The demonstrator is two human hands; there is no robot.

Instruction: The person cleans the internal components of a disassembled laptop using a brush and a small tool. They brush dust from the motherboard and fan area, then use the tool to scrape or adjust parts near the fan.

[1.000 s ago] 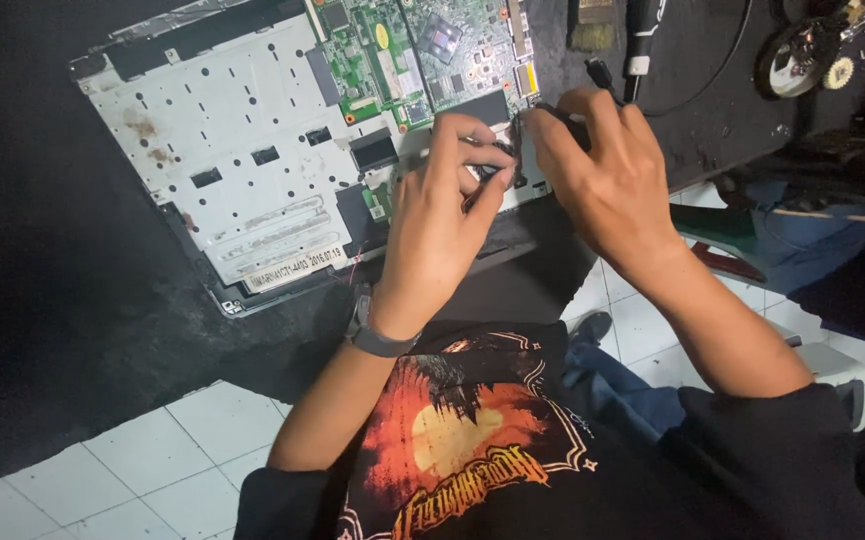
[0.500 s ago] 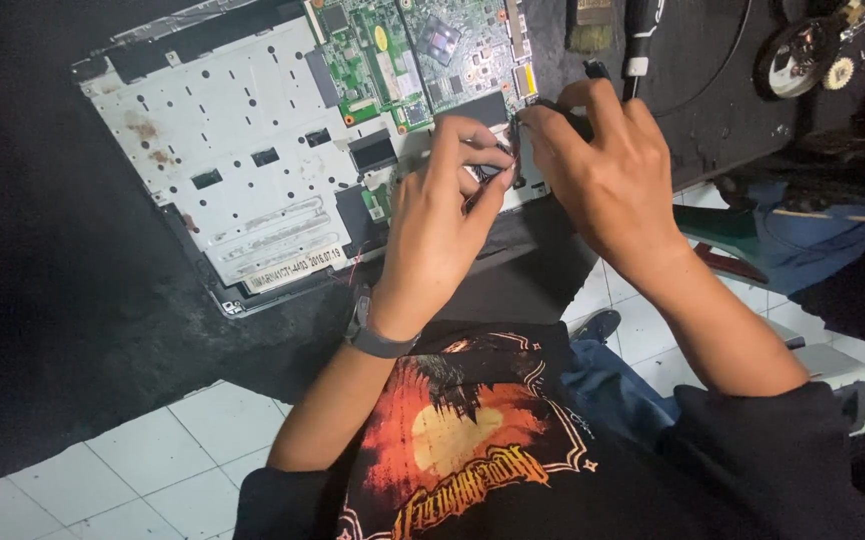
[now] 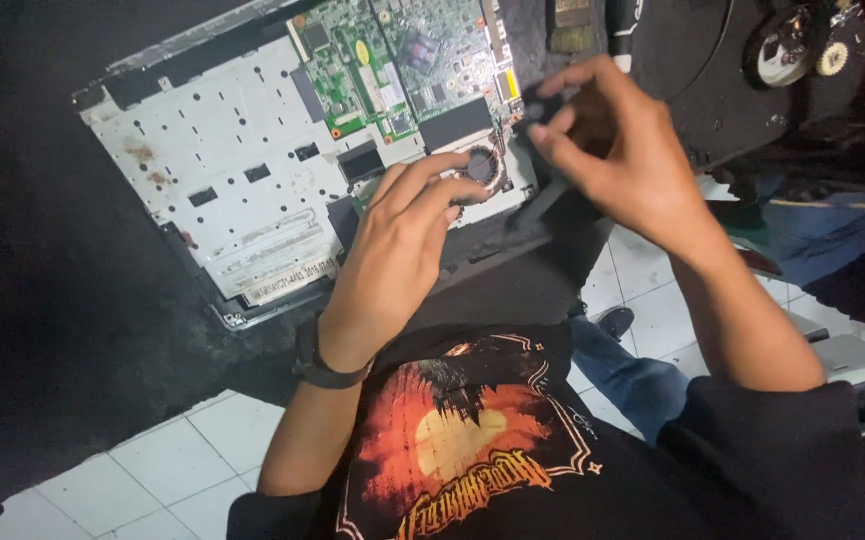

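Head view: opened laptop (image 3: pixel 252 170) is seen lying on a black worktop (image 3: pixel 72 330), bottom cover off, silver metal plate w/ holes on the left, green motherboard (image 3: pixel 402 60) at the top. A small round cooling fan (image 3: pixel 480 165) is seen at the board's lower right corner. Left hand (image 3: pixel 392 250) is laid over the chassis edge, fingers (image 3: pixel 442 190) loosely curled, tips touching the fan's rim, nothing gripped. A dark watch (image 3: pixel 324 368) is worn on that wrist. Right hand (image 3: pixel 622 150) is held just right of the fan, above the laptop's right edge; fingers pinched on a small black tool (image 3: pixel 542 100), its exact kind can't be told. A screwdriver (image 3: pixel 620 30) is seen at the top edge, near the right hand
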